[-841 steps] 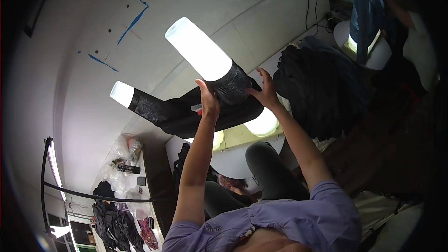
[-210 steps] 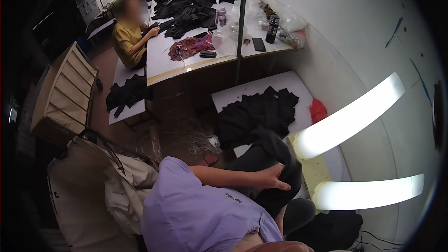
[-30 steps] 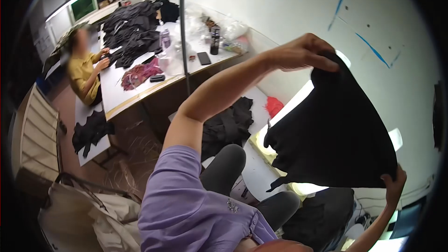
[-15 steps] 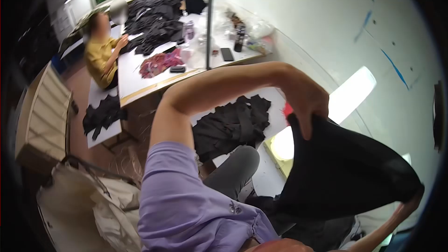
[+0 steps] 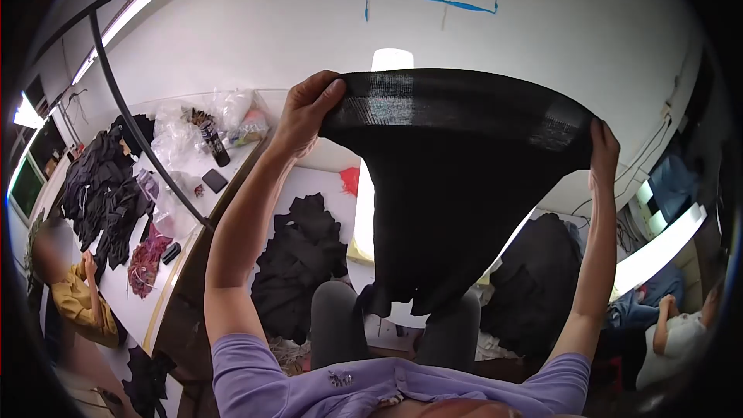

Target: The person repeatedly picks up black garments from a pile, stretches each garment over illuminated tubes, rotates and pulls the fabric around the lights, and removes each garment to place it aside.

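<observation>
A black knit garment (image 5: pixel 457 186) hangs stretched wide in front of me, its thick ribbed band at the top and its lower edge near my knees. My left hand (image 5: pixel 308 112) grips the left end of the band, thumb on the near side. At the right end, my right hand (image 5: pixel 604 147) has its fingers closed on the band. Light shows through the band in two patches. A lit white lamp (image 5: pixel 393 59) stands behind the garment, mostly hidden by it.
Black garment piles lie left (image 5: pixel 298 271) and right (image 5: pixel 534 286) of my knees. On the left table (image 5: pixel 186 251) are more black garments (image 5: pixel 101 178), a dark bottle (image 5: pixel 214 143), a phone (image 5: pixel 214 179) and reddish yarn (image 5: pixel 147 263). One person sits at each side.
My view has turned to the right. The garment, earlier slanting off to the right, is now spread level in front of me between both hands.
</observation>
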